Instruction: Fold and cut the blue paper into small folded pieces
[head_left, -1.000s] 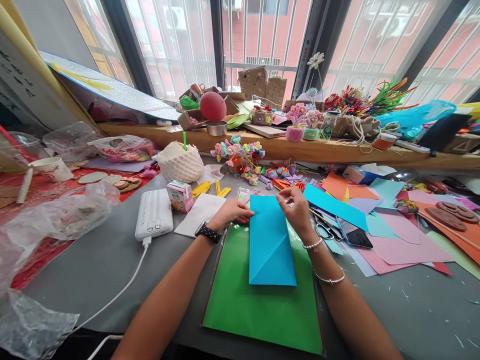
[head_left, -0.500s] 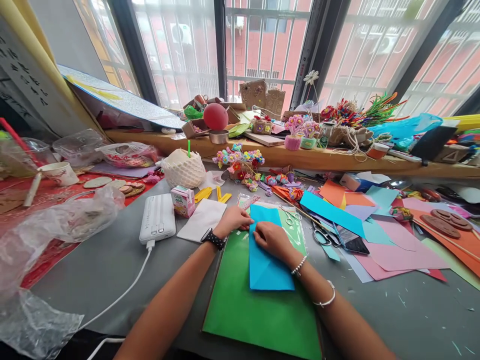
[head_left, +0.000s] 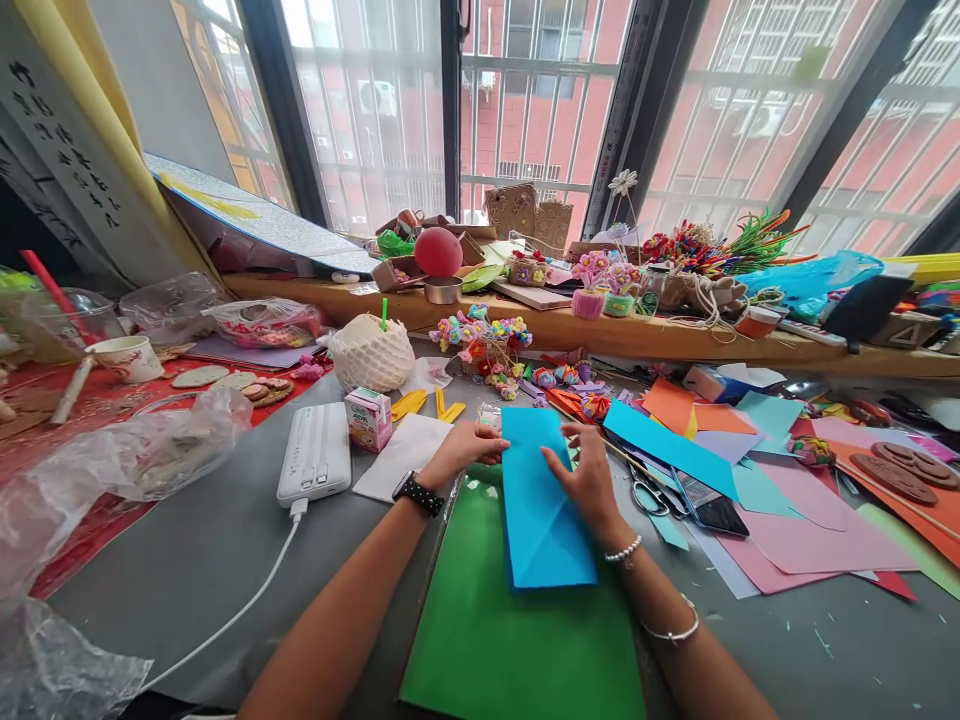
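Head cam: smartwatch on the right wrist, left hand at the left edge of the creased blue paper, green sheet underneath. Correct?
One slip: the smartwatch is on the left wrist, per the head view. The rest stands: left hand at the left edge of the creased blue paper, green sheet underneath.

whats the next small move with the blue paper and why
Perhaps run the right hand down the blue paper to smooth it against the green sheet: the left hand is at its upper left edge, the right, fingers loosely spread, is by its right edge, and a diagonal crease shows lower down.
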